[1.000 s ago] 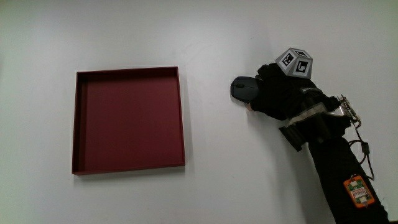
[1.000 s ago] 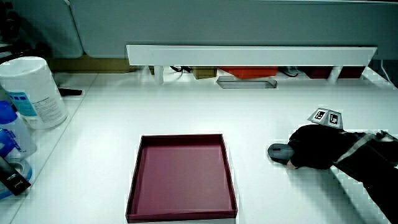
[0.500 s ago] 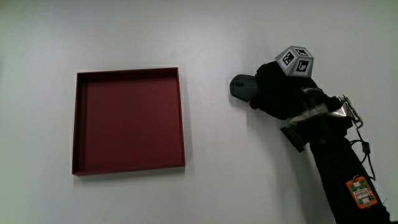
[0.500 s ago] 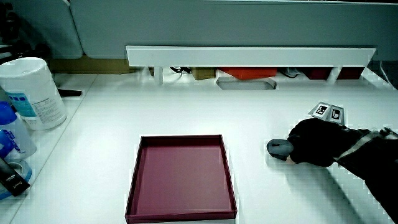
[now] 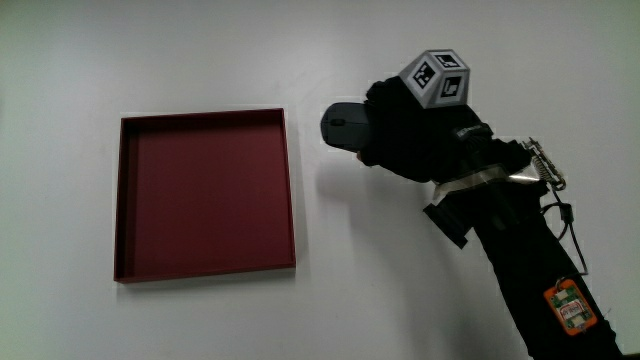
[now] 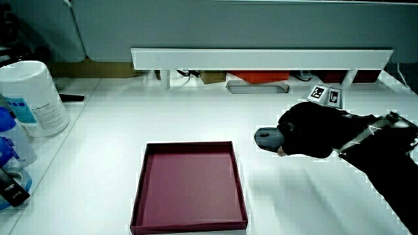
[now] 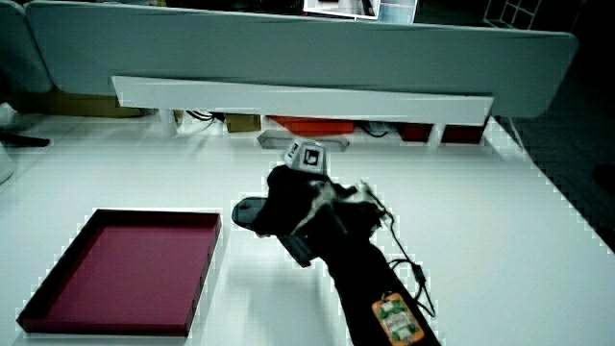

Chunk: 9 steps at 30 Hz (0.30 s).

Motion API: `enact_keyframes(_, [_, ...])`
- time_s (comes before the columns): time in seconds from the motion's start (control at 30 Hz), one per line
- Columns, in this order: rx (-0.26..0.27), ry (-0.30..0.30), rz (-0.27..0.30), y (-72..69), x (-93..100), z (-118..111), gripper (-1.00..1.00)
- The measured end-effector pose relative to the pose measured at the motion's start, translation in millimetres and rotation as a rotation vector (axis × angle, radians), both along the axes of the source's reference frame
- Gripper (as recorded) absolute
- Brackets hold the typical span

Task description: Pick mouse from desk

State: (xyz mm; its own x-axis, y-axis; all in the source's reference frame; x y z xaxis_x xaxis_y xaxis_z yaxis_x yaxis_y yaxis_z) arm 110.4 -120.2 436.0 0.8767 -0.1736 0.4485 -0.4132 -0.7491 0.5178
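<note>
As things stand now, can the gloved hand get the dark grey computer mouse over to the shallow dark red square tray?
Probably yes. The hand already grips the dark grey computer mouse, which looks lifted off the white table in a side view. Only bare tabletop lies between it and the shallow dark red square tray.

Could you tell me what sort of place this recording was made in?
Probably an office or lab desk: a white table with a low partition, a computer mouse in the hand, a red tray and a wipes canister.
</note>
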Motion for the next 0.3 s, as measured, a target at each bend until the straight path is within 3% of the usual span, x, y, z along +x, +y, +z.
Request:
enact_keyframes(0.07, [0.014,-0.031,-0.021,-0.2,-11.8,-9.5,1.00])
enact_keyframes(0.1, [-0.113,-0.053,-0.020,-3.2,-14.9,3.4,1.00])
enact_keyframes(0.13, [-0.111,-0.074,-0.020,-3.1,-20.8,3.4,1.00])
enact_keyframes(0.17, [0.021,-0.062,-0.062,0.8,-30.5,-18.2,1.00])
enact_keyframes(0.2, [-0.087,-0.075,-0.055,-2.8,-33.4,1.5,1.00])
enact_keyframes(0.23, [0.030,-0.085,-0.079,2.4,-43.0,-23.4,1.00])
enact_keyframes(0.27, [-0.069,-0.105,-0.089,-2.5,-46.2,1.4,1.00])
enact_keyframes(0.3, [-0.064,-0.125,-0.110,-2.6,-52.8,3.8,1.00])
